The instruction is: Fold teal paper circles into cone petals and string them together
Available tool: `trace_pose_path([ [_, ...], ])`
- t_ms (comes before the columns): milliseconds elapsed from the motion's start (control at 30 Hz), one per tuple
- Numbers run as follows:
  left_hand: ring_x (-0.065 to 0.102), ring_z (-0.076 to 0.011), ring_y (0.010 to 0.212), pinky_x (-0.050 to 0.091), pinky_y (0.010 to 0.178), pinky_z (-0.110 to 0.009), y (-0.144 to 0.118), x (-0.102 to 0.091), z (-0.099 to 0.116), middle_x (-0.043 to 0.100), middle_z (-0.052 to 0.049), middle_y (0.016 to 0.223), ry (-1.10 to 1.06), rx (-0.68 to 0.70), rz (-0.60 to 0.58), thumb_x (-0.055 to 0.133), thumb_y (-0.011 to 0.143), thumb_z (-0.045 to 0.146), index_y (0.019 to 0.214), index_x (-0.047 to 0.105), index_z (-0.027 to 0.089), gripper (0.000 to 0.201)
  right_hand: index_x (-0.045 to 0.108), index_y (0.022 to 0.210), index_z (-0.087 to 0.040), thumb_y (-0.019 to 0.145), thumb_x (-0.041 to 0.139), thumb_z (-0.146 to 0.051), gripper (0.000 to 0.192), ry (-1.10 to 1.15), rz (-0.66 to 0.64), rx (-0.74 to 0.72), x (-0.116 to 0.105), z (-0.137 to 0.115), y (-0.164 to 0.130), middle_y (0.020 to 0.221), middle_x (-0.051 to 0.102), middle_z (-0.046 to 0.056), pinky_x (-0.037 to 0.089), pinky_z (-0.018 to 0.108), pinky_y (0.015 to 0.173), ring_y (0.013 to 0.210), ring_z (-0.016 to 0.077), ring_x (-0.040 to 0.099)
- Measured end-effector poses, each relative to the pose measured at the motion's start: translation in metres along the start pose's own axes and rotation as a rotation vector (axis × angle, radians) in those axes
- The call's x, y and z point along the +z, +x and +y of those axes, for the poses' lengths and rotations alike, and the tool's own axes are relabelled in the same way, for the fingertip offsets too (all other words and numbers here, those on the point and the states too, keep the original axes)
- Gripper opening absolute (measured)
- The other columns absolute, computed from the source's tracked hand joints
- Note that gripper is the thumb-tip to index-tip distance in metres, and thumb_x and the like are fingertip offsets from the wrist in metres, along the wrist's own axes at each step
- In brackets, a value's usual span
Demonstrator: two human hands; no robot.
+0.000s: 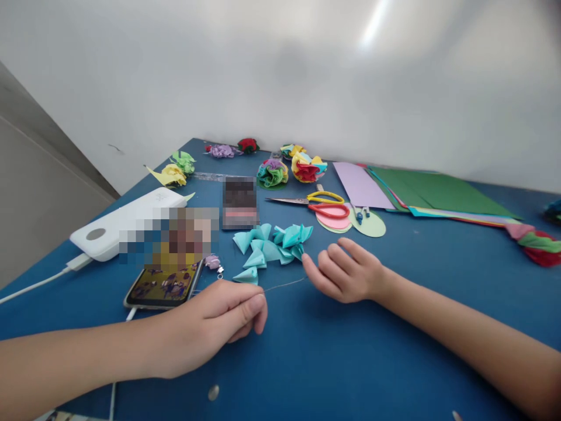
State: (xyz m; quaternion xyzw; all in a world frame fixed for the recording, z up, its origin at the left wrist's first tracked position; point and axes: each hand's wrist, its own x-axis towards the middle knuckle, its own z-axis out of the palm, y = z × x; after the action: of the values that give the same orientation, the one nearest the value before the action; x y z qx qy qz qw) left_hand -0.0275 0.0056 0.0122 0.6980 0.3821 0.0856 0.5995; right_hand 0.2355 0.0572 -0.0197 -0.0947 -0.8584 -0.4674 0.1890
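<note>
My left hand [232, 318] is closed, thumb pressed against the side of the index finger, pinching a thin pale thread [284, 285]. From there the thread runs in a slight curve to my right hand [344, 270], whose fingers are curled. It meets that hand at its lowest digit; how it is held there is hidden. Just beyond both hands lies a cluster of folded turquoise paper petals [272, 245], one tip close to my right hand. Whether the thread passes through the petals cannot be made out.
Scissors [328, 209] with red and yellow handles lie behind the petals, over pink and green paper circles [370, 223]. Coloured sheets [442, 190] are stacked at right. Paper flowers [272, 173] line the back. A phone [164, 286] and white power bank [127, 225] with cables sit left.
</note>
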Motion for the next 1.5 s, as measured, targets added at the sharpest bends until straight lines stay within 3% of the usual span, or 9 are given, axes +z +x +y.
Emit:
trace_pose_path([
  [200,0.036,-0.0095,0.054,0.030,0.051,-0.020,-0.004,0.001,0.006,0.038,0.004,0.056,0.017,0.001,-0.011,0.020,0.094,0.045,0.082,0.050,0.016,0.043,0.061,0.095,-0.014,0.080,0.059,-0.022,0.016,-0.028,-0.035,0.049,-0.012,-0.005,0.007,0.063,0.052,-0.002,0.025,0.026,0.048,0.053,0.0081,0.039],
  [467,0.038,-0.0095,0.055,0.032,0.054,-0.019,-0.005,0.000,0.014,0.039,0.004,0.057,0.056,-0.062,-0.132,0.022,0.094,0.042,0.080,0.051,0.018,0.041,0.062,0.100,-0.014,0.083,0.054,-0.027,0.023,0.145,0.006,0.000,-0.034,-0.024,0.030,0.068,0.057,0.001,0.030,0.027,0.048,0.054,0.0100,0.048],
  [667,0.049,-0.0108,0.061,0.034,0.051,-0.018,-0.017,0.008,0.014,0.051,0.002,0.068,0.248,-0.105,-0.089,0.027,0.092,0.042,0.082,0.058,0.021,0.039,0.064,0.090,-0.015,0.079,0.058,-0.024,0.016,0.202,0.075,0.037,-0.043,-0.040,0.048,0.050,0.039,-0.006,0.019,0.025,0.042,0.041,0.0050,0.032],
  [800,0.049,-0.0123,0.051,0.032,0.048,-0.021,-0.015,0.017,0.007,0.052,0.002,0.057,0.733,0.082,0.142,0.025,0.093,0.028,0.083,0.053,0.019,0.031,0.061,0.092,-0.014,0.080,0.055,-0.022,0.016,0.160,-0.010,0.123,-0.045,-0.045,0.046,0.050,0.036,-0.007,0.017,0.026,0.044,0.042,0.0057,0.030],
  [933,0.056,-0.0166,0.054,0.031,0.046,-0.024,-0.004,0.023,-0.002,0.059,-0.001,0.064,1.218,0.213,0.252,0.031,0.084,0.007,0.101,0.048,0.017,0.027,0.059,0.091,-0.015,0.081,0.053,-0.020,0.013,0.138,-0.073,0.235,-0.046,-0.049,0.038,0.052,0.039,-0.006,0.018,0.027,0.046,0.045,0.0070,0.033],
  [1133,0.057,-0.0182,0.046,0.024,0.039,-0.024,0.006,0.021,0.003,0.058,-0.001,0.055,1.347,0.215,0.289,0.035,0.082,0.006,0.095,0.050,0.020,0.025,0.059,0.092,-0.017,0.084,0.050,-0.018,0.012,0.174,-0.139,0.293,-0.048,-0.048,0.032,0.054,0.043,-0.004,0.019,0.028,0.048,0.047,0.0082,0.034],
  [1233,0.056,-0.0178,0.044,0.023,0.039,-0.024,0.011,0.019,0.006,0.057,-0.002,0.053,1.371,0.194,0.339,0.034,0.089,0.017,0.090,0.051,0.018,0.017,0.059,0.092,-0.017,0.085,0.047,-0.016,0.014,0.191,-0.177,0.321,-0.046,-0.047,0.030,0.055,0.044,-0.004,0.019,0.028,0.048,0.048,0.0085,0.035],
  [1367,0.057,-0.0195,0.056,0.031,0.045,-0.025,0.019,0.020,0.004,0.057,-0.006,0.063,1.533,0.243,0.534,0.031,0.093,0.026,0.081,0.052,0.014,0.027,0.059,0.095,-0.015,0.086,0.041,-0.011,0.021,0.199,-0.221,0.405,-0.041,-0.048,0.023,0.058,0.047,-0.002,0.019,0.028,0.048,0.049,0.0089,0.038],
  [1500,0.054,-0.0173,0.058,0.033,0.049,-0.026,0.018,0.023,0.002,0.055,-0.005,0.067,1.745,0.493,0.807,0.036,0.089,0.014,0.088,0.054,0.013,0.017,0.057,0.100,-0.013,0.084,0.038,-0.009,0.025,0.227,-0.219,0.457,-0.038,-0.051,0.018,0.060,0.050,-0.002,0.019,0.028,0.048,0.048,0.0088,0.039],
])
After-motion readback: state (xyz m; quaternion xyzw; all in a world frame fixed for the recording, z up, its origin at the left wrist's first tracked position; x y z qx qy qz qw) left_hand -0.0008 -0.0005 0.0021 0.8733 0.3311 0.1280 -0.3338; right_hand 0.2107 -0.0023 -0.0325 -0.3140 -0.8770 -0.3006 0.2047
